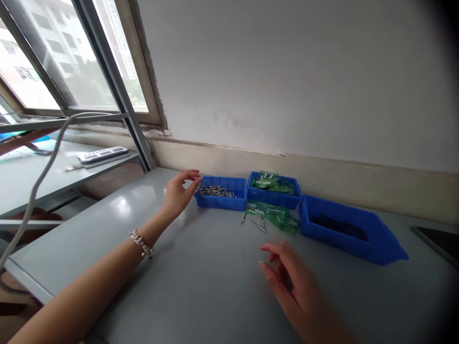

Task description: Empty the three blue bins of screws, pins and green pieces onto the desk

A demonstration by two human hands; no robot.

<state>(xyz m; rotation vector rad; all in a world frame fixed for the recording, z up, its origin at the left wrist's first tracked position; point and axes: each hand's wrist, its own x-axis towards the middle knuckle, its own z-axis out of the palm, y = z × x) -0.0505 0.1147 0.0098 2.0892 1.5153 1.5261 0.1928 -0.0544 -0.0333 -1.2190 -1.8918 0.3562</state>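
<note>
My left hand (181,191), with a bracelet on the wrist, is at the left end of a blue bin (222,203) of small metal parts (217,191). Its thumb and forefinger are apart, and nothing shows between them. Over the grey table (204,272), my right hand (289,277) is slightly blurred, its fingers curled and parted from the thumb, holding nothing visible. Beyond it, several loose metal pieces (258,226) lie beside green plastic packets (278,216). A second blue bin (274,197) behind them contains more green packets (268,180).
A larger blue bin (351,243) with dark contents (340,227) stands at the right, near a dark flat object (437,243). The wall runs behind the bins. A metal frame, a pale cable (39,179) and a power strip (103,155) are at the left.
</note>
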